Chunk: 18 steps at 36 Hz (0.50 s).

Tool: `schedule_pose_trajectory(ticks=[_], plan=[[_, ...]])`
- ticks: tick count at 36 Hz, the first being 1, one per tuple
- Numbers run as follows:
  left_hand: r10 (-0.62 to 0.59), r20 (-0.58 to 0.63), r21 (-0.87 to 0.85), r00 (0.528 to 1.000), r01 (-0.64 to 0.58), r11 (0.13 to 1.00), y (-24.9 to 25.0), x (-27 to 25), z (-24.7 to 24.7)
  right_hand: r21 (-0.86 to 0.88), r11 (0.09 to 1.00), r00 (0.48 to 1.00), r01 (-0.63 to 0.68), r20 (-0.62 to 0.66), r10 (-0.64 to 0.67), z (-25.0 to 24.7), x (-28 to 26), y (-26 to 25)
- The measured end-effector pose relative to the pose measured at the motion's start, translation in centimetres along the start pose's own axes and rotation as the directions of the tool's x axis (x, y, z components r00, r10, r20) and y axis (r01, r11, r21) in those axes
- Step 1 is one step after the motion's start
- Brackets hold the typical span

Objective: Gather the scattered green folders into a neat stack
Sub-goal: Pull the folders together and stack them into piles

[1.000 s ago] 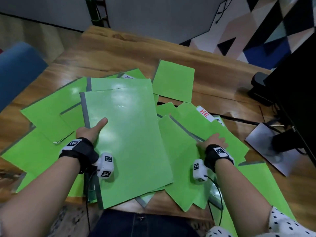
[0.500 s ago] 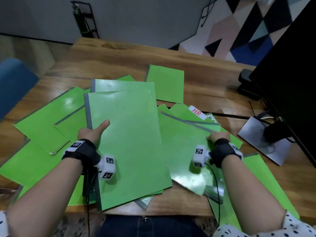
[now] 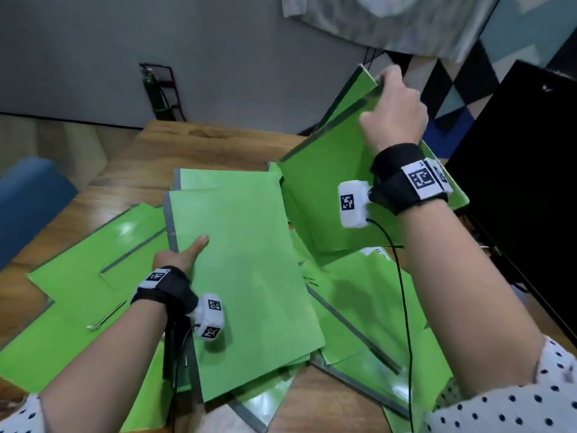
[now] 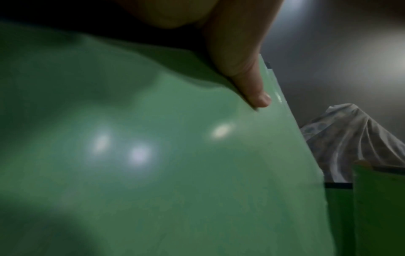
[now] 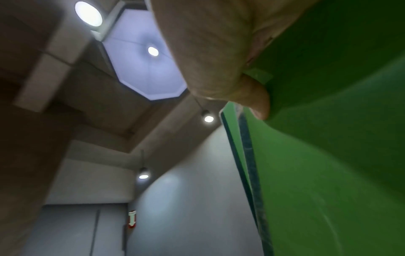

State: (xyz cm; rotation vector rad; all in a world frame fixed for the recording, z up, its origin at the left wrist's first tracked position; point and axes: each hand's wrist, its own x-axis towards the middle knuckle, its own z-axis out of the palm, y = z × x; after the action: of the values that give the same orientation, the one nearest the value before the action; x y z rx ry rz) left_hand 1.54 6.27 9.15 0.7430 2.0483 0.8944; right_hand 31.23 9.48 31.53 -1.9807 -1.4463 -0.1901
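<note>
Left hand: thumb pressed on top folder of the near pile, gripping its edge. Loose folders: spread across table. Right hand: now raised, clutching lifted folders, likely bound for the pile.

Wooden surface with visible grain. A black monitor stands at its right edge; a blue chair sits at far left. A green fire extinguisher in a dark stand leans by the grey wall. Round ceiling lights appear overhead.
</note>
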Motion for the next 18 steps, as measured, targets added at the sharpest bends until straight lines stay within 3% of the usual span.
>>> schedule_pose_trajectory(ticks=[6, 12, 18], plan=[[-0.045, 0.007, 0.027, 0.999, 0.044, 0.999, 0.2, -0.3, 0.3, -0.001, 0.98, 0.98, 0.198, 0.009, -0.198, -2.2, 0.3, -2.0], [-0.008, 0.0, 0.05, 1.0, 0.008, 0.999, 1.3, -0.5, 0.1, 0.101, 0.963, 0.966, 0.249, 0.049, -0.255, -2.7, 0.5, -1.2], [0.081, -0.02, 0.025, 0.996, -0.081, 0.996, 3.4, -0.5, -0.3, 0.241, 0.924, 0.901, 0.298, 0.25, -0.355, -2.8, 1.4, -0.8]])
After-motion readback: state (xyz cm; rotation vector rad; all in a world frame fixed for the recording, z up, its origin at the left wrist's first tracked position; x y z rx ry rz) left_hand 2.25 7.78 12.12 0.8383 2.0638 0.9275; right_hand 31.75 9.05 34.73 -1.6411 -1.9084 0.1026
